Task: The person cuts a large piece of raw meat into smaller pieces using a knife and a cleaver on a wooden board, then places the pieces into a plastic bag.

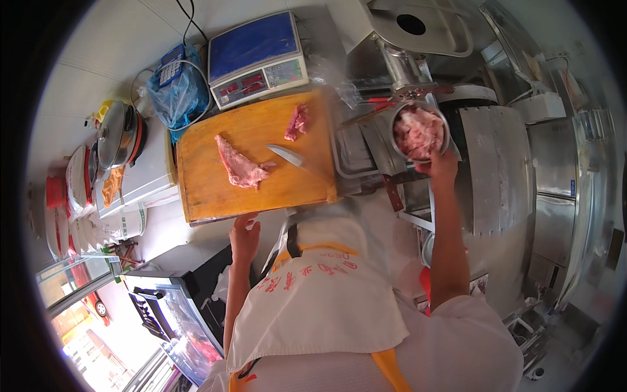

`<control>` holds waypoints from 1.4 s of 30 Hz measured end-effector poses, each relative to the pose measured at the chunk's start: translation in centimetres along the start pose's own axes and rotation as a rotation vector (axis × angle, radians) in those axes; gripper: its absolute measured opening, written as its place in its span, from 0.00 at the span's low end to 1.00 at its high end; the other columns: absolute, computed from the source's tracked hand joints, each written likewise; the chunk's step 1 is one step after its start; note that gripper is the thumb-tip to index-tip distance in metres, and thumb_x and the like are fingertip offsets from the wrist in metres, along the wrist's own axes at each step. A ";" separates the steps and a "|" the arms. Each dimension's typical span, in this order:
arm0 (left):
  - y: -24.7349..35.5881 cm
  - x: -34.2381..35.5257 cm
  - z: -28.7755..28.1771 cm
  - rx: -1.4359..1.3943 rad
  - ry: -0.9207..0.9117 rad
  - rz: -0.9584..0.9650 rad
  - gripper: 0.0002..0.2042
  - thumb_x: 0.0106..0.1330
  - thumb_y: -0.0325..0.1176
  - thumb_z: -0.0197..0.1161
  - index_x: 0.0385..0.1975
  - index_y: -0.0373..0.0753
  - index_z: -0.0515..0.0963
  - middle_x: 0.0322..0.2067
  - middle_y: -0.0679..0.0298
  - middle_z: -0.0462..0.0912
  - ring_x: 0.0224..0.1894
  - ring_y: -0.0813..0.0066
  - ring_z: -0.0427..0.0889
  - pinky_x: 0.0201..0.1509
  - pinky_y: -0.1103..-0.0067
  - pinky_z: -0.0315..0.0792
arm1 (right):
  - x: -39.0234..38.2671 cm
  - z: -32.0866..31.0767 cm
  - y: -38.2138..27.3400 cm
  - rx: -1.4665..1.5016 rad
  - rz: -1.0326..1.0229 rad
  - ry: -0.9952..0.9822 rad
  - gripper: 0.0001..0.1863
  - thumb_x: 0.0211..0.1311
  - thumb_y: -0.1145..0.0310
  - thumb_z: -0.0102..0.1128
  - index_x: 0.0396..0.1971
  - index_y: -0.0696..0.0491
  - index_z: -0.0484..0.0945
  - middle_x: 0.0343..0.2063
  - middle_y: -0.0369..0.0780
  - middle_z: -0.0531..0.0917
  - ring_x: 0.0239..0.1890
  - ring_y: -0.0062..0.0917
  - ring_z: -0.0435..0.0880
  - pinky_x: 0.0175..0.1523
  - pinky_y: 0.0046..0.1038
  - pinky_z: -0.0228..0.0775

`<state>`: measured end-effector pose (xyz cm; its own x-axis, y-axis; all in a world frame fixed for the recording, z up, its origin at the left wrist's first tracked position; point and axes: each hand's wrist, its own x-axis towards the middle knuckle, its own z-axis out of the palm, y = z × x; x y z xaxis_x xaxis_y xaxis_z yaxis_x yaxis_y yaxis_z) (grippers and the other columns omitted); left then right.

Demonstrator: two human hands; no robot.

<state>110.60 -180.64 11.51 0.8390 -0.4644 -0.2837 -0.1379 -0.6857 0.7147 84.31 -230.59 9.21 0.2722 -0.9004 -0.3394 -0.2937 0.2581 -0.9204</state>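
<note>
My right hand [443, 166] grips a round metal bowl [447, 135] by its near rim. Pale pink chopped meat [418, 130] fills the bowl, which is just below the outlet of a steel meat grinder [406, 72]. Near the front edge of a wooden cutting board [196, 153], my left hand [244, 234] is empty, its fingers loosely bent and apart. On the board lie a long piece of meat [240, 168], a smaller piece [297, 122] and a knife [287, 155] whose handle points to the near right.
Behind the board stands a blue-topped scale [255, 46]. A calculator [172, 67] rests on a blue plastic bag [176, 98] to its left. A cleaver [377, 145] with a brown handle is between board and bowl. A lidded pan [117, 134] stands far left; a metal panel [495, 170] is right.
</note>
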 end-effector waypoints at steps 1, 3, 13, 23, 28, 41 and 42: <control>2.0 -0.4 0.2 -0.054 -0.021 -0.050 0.13 0.66 0.24 0.66 0.50 0.36 0.84 0.48 0.56 0.88 0.47 0.65 0.89 0.53 0.72 0.81 | -1.8 0.5 -0.4 -0.077 -0.006 -0.014 0.15 0.72 0.67 0.56 0.47 0.65 0.78 0.34 0.50 0.88 0.23 0.37 0.91 0.25 0.31 0.85; 4.9 -0.1 1.1 -0.161 -0.111 0.070 0.13 0.67 0.24 0.66 0.50 0.36 0.84 0.47 0.57 0.88 0.45 0.69 0.88 0.52 0.73 0.82 | -6.2 2.4 -2.4 -0.112 -0.028 -0.052 0.15 0.71 0.67 0.56 0.44 0.66 0.79 0.30 0.49 0.88 0.21 0.37 0.90 0.24 0.32 0.83; 25.8 5.8 8.9 0.181 -0.029 0.421 0.10 0.66 0.34 0.66 0.39 0.33 0.83 0.41 0.49 0.86 0.44 0.48 0.86 0.47 0.62 0.80 | -16.6 11.1 -5.7 -0.146 -0.017 -0.362 0.09 0.68 0.75 0.53 0.40 0.64 0.79 0.25 0.45 0.87 0.19 0.32 0.89 0.23 0.30 0.81; 22.5 8.8 8.3 0.412 -0.020 0.258 0.17 0.56 0.45 0.70 0.32 0.36 0.89 0.29 0.48 0.88 0.33 0.48 0.88 0.42 0.63 0.82 | -19.2 13.9 -8.1 -0.140 0.007 -0.475 0.11 0.69 0.71 0.53 0.41 0.62 0.79 0.23 0.45 0.86 0.18 0.30 0.88 0.23 0.31 0.79; 24.3 9.4 3.9 0.146 -0.101 0.313 0.12 0.49 0.36 0.76 0.27 0.33 0.90 0.19 0.57 0.85 0.23 0.70 0.84 0.33 0.72 0.77 | -18.0 13.7 -8.1 -0.255 -0.016 -0.509 0.09 0.68 0.70 0.54 0.37 0.61 0.78 0.23 0.48 0.86 0.18 0.33 0.88 0.24 0.32 0.79; 25.8 14.0 1.3 -0.094 -0.517 0.573 0.05 0.51 0.25 0.66 0.17 0.31 0.81 0.16 0.65 0.76 0.18 0.82 0.69 0.22 0.80 0.61 | -14.1 14.9 -3.4 -0.277 -0.284 -0.449 0.10 0.66 0.72 0.56 0.38 0.64 0.79 0.25 0.48 0.86 0.18 0.36 0.89 0.22 0.32 0.79; 26.4 13.8 1.1 -0.093 -0.538 0.495 0.05 0.51 0.24 0.66 0.17 0.31 0.81 0.16 0.65 0.76 0.18 0.82 0.68 0.22 0.80 0.61 | -14.0 14.7 -3.4 -0.276 -0.270 -0.451 0.10 0.66 0.72 0.56 0.38 0.64 0.79 0.25 0.48 0.87 0.18 0.36 0.89 0.23 0.32 0.80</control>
<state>117.96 -205.77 25.79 0.3126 -0.9344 -0.1708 -0.3682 -0.2849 0.8850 94.95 -213.73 14.21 0.7154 -0.6678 -0.2054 -0.3713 -0.1143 -0.9215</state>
